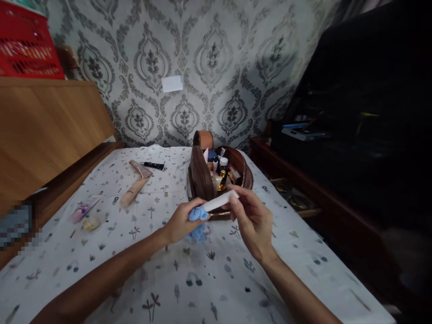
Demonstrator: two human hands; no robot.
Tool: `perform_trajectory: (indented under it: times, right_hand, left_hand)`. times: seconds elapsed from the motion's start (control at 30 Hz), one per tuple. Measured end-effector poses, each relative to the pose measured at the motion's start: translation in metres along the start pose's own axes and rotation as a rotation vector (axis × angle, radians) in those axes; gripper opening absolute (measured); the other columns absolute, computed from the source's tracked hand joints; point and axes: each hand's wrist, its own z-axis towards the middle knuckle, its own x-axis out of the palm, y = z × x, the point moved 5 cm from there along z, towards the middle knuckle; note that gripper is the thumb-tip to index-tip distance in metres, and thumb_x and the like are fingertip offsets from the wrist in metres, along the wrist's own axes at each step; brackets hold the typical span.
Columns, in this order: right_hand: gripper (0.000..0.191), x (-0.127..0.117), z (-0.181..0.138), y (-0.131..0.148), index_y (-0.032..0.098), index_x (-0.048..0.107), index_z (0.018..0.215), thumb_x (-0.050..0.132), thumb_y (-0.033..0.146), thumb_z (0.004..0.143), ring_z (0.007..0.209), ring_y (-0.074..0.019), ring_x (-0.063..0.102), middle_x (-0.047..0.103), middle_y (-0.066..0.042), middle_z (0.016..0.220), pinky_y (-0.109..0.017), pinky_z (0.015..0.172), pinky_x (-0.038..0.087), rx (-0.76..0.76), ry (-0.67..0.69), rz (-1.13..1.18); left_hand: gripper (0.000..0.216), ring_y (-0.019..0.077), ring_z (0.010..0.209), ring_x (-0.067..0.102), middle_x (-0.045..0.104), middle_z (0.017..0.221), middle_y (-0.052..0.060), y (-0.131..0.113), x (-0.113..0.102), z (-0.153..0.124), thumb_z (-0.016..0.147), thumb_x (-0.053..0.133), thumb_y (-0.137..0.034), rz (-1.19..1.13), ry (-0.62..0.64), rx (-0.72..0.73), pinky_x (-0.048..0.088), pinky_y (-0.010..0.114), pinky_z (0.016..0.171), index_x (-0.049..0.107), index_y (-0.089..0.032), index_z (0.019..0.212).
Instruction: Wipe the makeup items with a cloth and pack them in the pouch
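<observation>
My left hand [180,221] is closed around a small blue cloth [198,223], pressing it against one end of a white tube [221,201]. My right hand [251,218] pinches the other end of that tube between thumb and fingers. Both hands hover just in front of an open brown toiletry bag [200,177] that stands on the patterned sheet [189,279] and holds several small bottles [222,173].
A beige tube [134,191], a pink tube [140,168] and a black tube [153,165] lie on the sheet to the left. Small pink and yellow items [86,216] lie further left. A wooden headboard [43,130] runs along the left. A dark shelf unit [337,171] stands right.
</observation>
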Motion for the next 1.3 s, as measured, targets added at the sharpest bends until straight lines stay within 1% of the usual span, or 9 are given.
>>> perform_trajectory:
  times: [0.23,0.4,0.47,0.67,0.77,0.93,1.07,1.17,1.3]
  right_hand:
    - [0.023,-0.034,0.007,0.02,0.02,0.068,0.11,0.062,0.037,0.094,0.051,-0.0105,0.054,0.066,0.001,0.072,-0.024,0.048,0.046,-0.098,-0.121,-0.125]
    - [0.022,-0.054,0.021,0.029,0.021,0.067,0.11,0.062,0.036,0.095,0.051,-0.0104,0.053,0.066,0.001,0.074,-0.025,0.046,0.044,-0.148,-0.287,-0.183]
    - [0.023,-0.057,0.027,0.028,0.021,0.067,0.111,0.062,0.036,0.095,0.051,-0.0111,0.053,0.067,0.0,0.075,-0.025,0.046,0.044,-0.166,-0.291,-0.227]
    - [0.025,-0.052,0.044,0.02,0.022,0.067,0.115,0.061,0.036,0.096,0.065,-0.0136,0.065,0.072,-0.005,0.093,-0.028,0.06,0.053,-0.207,-0.143,-0.395]
    - [0.024,-0.049,0.05,0.02,0.021,0.067,0.115,0.061,0.035,0.096,0.067,-0.0139,0.065,0.073,-0.004,0.091,-0.028,0.062,0.054,-0.214,-0.083,-0.447]
    - [0.025,-0.048,0.06,0.021,0.023,0.068,0.115,0.059,0.037,0.097,0.063,-0.0133,0.063,0.072,-0.004,0.093,-0.028,0.059,0.053,-0.231,-0.025,-0.503]
    - [0.022,-0.044,0.065,0.02,0.023,0.069,0.114,0.061,0.033,0.096,0.069,-0.0154,0.067,0.073,-0.004,0.09,-0.028,0.062,0.054,-0.265,0.081,-0.541]
    - [0.022,-0.04,0.066,0.017,0.023,0.068,0.114,0.06,0.031,0.097,0.068,-0.0149,0.068,0.074,-0.003,0.091,-0.027,0.061,0.055,-0.253,0.197,-0.544]
    - [0.021,-0.039,0.065,0.014,0.025,0.068,0.114,0.059,0.034,0.097,0.068,-0.0167,0.069,0.076,-0.003,0.092,-0.028,0.059,0.056,-0.227,0.261,-0.553]
  left_hand:
    - [0.047,0.0158,0.08,0.061,0.069,0.099,0.003,-0.004,0.018,0.013,0.089,0.058,-0.033,0.067,0.076,0.002,0.045,0.024,0.072,0.058,-0.019,0.134]
    - [0.056,0.0122,0.059,0.047,0.053,0.066,-0.005,-0.001,0.02,0.009,0.089,0.052,-0.026,0.228,0.118,-0.021,0.04,0.023,0.062,0.048,-0.023,0.145]
    - [0.059,0.0123,0.057,0.044,0.049,0.064,-0.006,-0.002,0.021,0.007,0.089,0.05,-0.023,0.278,0.126,-0.019,0.037,0.023,0.059,0.045,-0.024,0.148]
    - [0.069,0.0129,0.059,0.051,0.058,0.076,-0.004,-0.005,0.027,0.01,0.088,0.045,-0.019,0.337,0.087,-0.013,0.039,0.024,0.058,0.029,-0.024,0.154]
    - [0.072,0.0144,0.061,0.055,0.061,0.076,-0.003,-0.003,0.029,0.013,0.082,0.047,-0.015,0.367,0.089,-0.009,0.043,0.025,0.061,0.031,-0.024,0.153]
    - [0.059,0.0182,0.076,0.065,0.069,0.092,0.002,0.003,0.035,0.009,0.078,0.047,-0.011,0.336,0.175,0.034,0.05,0.029,0.071,0.051,-0.024,0.135]
    - [0.074,0.021,0.084,0.068,0.071,0.099,0.006,0.002,0.041,0.003,0.074,0.049,-0.011,0.311,0.144,0.131,0.054,0.031,0.075,0.037,-0.021,0.146]
    - [0.084,0.0199,0.079,0.068,0.072,0.098,0.005,0.002,0.043,0.003,0.074,0.049,-0.011,0.332,0.111,0.122,0.056,0.03,0.073,0.023,-0.02,0.154]
    - [0.079,0.0202,0.076,0.068,0.072,0.091,0.004,0.008,0.044,0.007,0.073,0.048,-0.012,0.429,0.142,0.105,0.057,0.031,0.069,0.033,-0.02,0.151]
